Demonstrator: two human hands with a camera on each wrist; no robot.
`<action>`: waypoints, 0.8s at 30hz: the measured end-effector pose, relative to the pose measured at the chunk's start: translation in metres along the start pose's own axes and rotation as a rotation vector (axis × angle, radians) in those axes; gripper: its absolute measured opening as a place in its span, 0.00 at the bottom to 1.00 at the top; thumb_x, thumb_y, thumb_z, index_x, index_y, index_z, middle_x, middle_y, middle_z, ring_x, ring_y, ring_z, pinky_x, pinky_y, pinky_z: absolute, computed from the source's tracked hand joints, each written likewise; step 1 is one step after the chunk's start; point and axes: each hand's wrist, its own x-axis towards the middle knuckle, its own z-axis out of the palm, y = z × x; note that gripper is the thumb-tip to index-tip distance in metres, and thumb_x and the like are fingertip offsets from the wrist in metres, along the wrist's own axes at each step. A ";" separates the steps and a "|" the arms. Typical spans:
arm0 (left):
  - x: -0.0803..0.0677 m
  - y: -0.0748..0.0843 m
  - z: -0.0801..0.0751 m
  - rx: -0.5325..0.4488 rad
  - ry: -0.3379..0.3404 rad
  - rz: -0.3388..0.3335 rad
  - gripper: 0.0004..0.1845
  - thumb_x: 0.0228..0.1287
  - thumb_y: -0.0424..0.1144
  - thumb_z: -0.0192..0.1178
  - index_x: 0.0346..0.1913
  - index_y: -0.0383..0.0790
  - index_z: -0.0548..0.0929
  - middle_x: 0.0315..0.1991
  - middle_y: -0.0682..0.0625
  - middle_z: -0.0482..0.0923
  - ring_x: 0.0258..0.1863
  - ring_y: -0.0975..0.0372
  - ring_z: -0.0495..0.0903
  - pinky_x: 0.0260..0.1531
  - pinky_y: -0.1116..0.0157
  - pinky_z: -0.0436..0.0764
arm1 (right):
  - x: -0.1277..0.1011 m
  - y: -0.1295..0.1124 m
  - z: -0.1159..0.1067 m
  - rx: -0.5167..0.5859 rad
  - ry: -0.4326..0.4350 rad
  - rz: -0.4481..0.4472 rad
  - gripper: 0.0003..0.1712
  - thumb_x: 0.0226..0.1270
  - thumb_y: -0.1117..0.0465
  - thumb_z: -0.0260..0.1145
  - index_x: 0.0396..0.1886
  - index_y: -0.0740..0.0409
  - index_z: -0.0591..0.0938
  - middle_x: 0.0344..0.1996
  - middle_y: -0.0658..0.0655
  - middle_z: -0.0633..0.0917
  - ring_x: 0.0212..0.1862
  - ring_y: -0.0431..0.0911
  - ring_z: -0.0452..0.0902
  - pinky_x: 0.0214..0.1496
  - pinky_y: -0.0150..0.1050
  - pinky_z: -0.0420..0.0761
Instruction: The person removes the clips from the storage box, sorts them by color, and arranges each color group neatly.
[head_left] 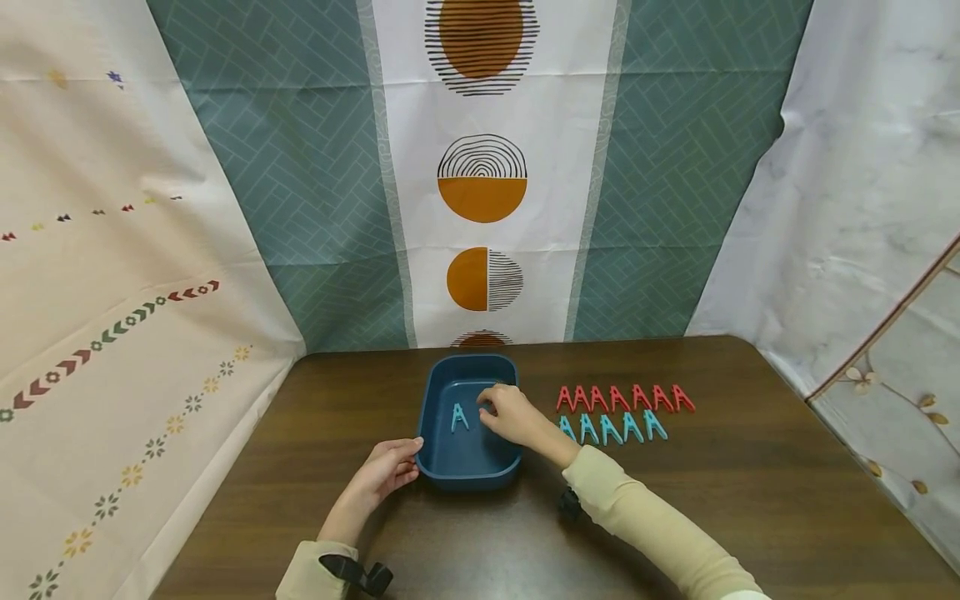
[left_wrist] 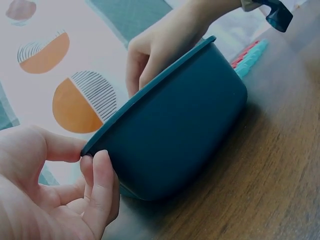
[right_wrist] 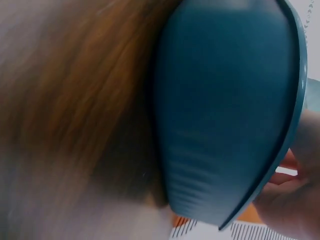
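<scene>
Both hands work at the blue tray (head_left: 432, 408) on the table (head_left: 750, 500): left hand (head_left: 386, 471) pinches its near-left rim, right hand (head_left: 510, 414) reaches inside, its grip hidden. A teal clothespin (head_left: 459, 417) lies within: light, stiff, springy, best pinched by its legs.

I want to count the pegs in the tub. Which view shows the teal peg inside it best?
The head view: it looks down into the blue tub, where the teal peg lies. Both wrist views show only the tub's outer wall, so the peg is hidden.
</scene>
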 end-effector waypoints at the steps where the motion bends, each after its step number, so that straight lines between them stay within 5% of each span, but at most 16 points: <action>1: 0.000 0.000 0.000 0.001 -0.004 0.001 0.23 0.70 0.40 0.56 0.56 0.21 0.70 0.22 0.56 0.76 0.22 0.70 0.75 0.28 0.75 0.80 | 0.001 -0.002 0.001 -0.001 -0.010 0.006 0.12 0.65 0.66 0.63 0.45 0.69 0.83 0.40 0.62 0.85 0.39 0.47 0.82 0.40 0.40 0.84; 13: -0.001 0.002 0.000 0.001 -0.039 0.007 0.24 0.71 0.40 0.54 0.56 0.20 0.69 0.23 0.56 0.74 0.23 0.69 0.74 0.28 0.76 0.79 | 0.014 -0.018 0.020 0.015 -0.060 0.193 0.13 0.63 0.64 0.65 0.43 0.69 0.83 0.37 0.63 0.86 0.31 0.46 0.82 0.39 0.42 0.84; 17: -0.001 0.002 0.001 -0.017 -0.041 -0.003 0.21 0.70 0.39 0.54 0.54 0.23 0.70 0.22 0.56 0.74 0.23 0.69 0.74 0.28 0.76 0.79 | 0.019 -0.020 0.029 0.039 -0.097 0.307 0.10 0.64 0.62 0.66 0.26 0.64 0.81 0.17 0.54 0.78 0.16 0.40 0.69 0.22 0.33 0.73; 19: -0.001 0.002 0.000 -0.022 -0.046 -0.002 0.20 0.70 0.39 0.54 0.54 0.23 0.70 0.22 0.56 0.74 0.23 0.69 0.74 0.28 0.76 0.79 | 0.021 -0.022 0.033 0.047 -0.114 0.349 0.18 0.64 0.61 0.66 0.15 0.59 0.74 0.09 0.50 0.67 0.12 0.39 0.60 0.17 0.30 0.63; 24: -0.001 0.002 -0.001 -0.022 -0.061 0.008 0.22 0.70 0.40 0.55 0.55 0.22 0.69 0.22 0.56 0.74 0.23 0.70 0.74 0.28 0.76 0.80 | 0.028 -0.027 0.043 0.044 -0.108 0.404 0.28 0.64 0.60 0.66 0.08 0.53 0.62 0.07 0.47 0.60 0.11 0.40 0.58 0.14 0.30 0.61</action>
